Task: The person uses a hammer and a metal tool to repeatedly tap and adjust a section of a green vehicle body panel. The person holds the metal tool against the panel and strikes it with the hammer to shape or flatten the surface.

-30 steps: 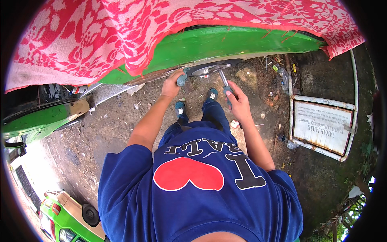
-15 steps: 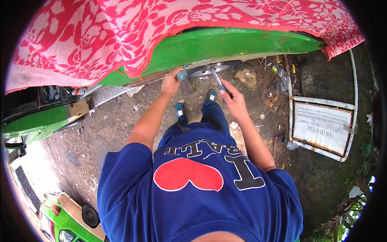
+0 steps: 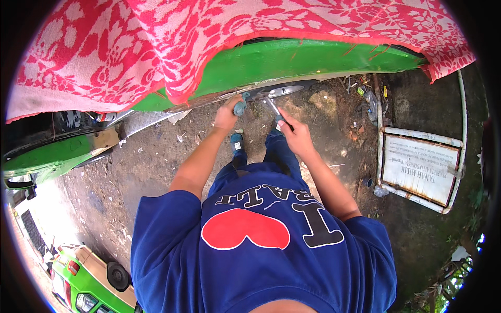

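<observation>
My left hand [image 3: 226, 117] is closed around a teal metal tool [image 3: 239, 108] with a rounded end, held at the lower edge of a green car body panel [image 3: 261, 65]. I cannot make out its exact kind. In my right hand [image 3: 298, 136] is a hammer [image 3: 273, 108] with a metal shaft and dark grip, its head up near the teal tool. The head looks smeared, so I cannot tell whether the two touch. Just beyond it lies a car wheel with a silver cover [image 3: 285, 91] beneath the panel.
A red-and-white floral cloth [image 3: 104, 57] drapes over the car. An opened green door [image 3: 57, 156] stands at left. On the right is a white-framed sign [image 3: 420, 167] and some litter [image 3: 371, 101] on the dirt ground [image 3: 151, 161]. Another green car [image 3: 86, 276] is behind at lower left.
The hammer head has swung left and slightly nearer, toward the teal tool, and my right hand has come lower. My left hand has shifted slightly right and nearer.
</observation>
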